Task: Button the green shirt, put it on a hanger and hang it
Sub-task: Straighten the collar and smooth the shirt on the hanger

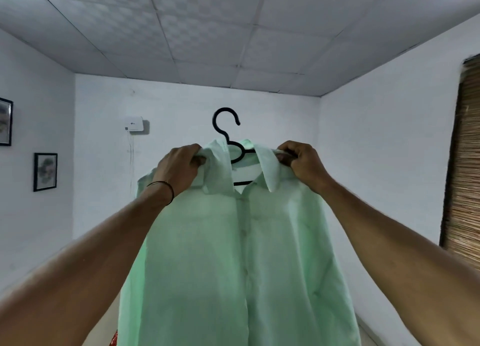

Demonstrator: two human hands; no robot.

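The pale green shirt [233,254] hangs in front of me, raised in the air, its front placket closed down the middle. A black hanger [225,127] sits inside it, the hook sticking up above the collar and part of its bars showing in the open neck. My left hand [179,171] grips the shirt at the left shoulder beside the collar. My right hand [302,162] grips the right shoulder by the other collar point. Both arms are stretched up and forward.
A white back wall carries a small white box [135,123] with a cable running down. Two framed pictures [45,171] hang on the left wall. A woven bamboo blind [465,163] covers the right wall. Tiled ceiling above.
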